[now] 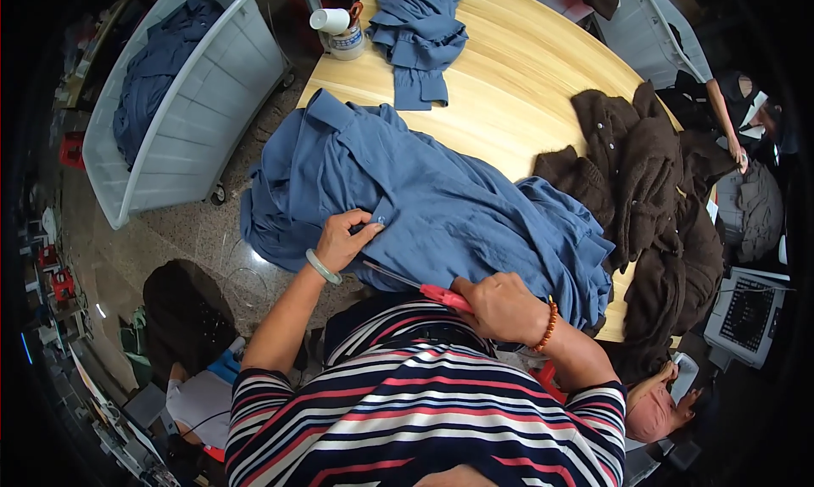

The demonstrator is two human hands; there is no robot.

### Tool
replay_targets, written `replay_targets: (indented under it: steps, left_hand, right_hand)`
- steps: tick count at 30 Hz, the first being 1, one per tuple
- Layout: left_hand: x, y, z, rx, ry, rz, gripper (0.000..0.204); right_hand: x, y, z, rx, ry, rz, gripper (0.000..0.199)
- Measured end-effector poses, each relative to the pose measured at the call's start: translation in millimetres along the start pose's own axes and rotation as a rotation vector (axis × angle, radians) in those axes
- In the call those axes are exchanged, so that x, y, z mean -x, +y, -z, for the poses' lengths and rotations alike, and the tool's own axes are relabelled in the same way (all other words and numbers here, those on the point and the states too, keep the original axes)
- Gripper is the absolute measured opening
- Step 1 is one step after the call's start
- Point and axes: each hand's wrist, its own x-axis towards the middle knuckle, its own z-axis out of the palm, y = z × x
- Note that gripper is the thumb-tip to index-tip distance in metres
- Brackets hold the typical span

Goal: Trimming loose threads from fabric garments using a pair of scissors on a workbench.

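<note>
A blue shirt [458, 207] lies spread over the near edge of a round wooden table [517, 80]. My left hand [343, 237] pinches the shirt's edge by a small button, with a pale green bangle on the wrist. My right hand [500, 305] grips red-handled scissors [420, 288], whose thin blades point left toward my left hand, just below the shirt's hem. A bead bracelet circles my right wrist.
A second blue garment [420, 29] lies at the table's far side beside a cup [343, 29] with tools. Dark brown knitwear [653, 182] is heaped on the right. A white bin [178, 105] with blue clothes stands left. Other people work at the right edge.
</note>
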Motion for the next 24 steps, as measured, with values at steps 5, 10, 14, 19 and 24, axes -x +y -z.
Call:
replay_targets:
  steps: [5,10,14,19,24]
  left_hand:
    - [12.1,-6.8,13.7,0.063,0.02,0.179,0.021]
    - [37.1,35.3,22.7,-0.59,0.199,-0.234,0.036]
    - [37.0,19.7,12.0,-0.492,0.198,-0.184,0.036]
    - [-7.1,-11.7,-11.8,-0.162,0.229,0.03,0.029]
    - [-13.1,-10.8,-4.7,-0.149,0.038,0.069,0.026]
  right_hand:
    - [2.0,2.8,-1.5,-0.006,0.039,-0.044,0.03]
    - [15.6,15.1,-7.3,-0.095,0.182,-0.087,0.027]
    - [18.7,15.5,-6.9,-0.098,0.195,-0.134,0.026]
    - [15.7,15.5,-4.2,-0.073,0.193,-0.154,0.024]
    - [19.4,6.9,-0.6,0.01,0.149,-0.182,0.023]
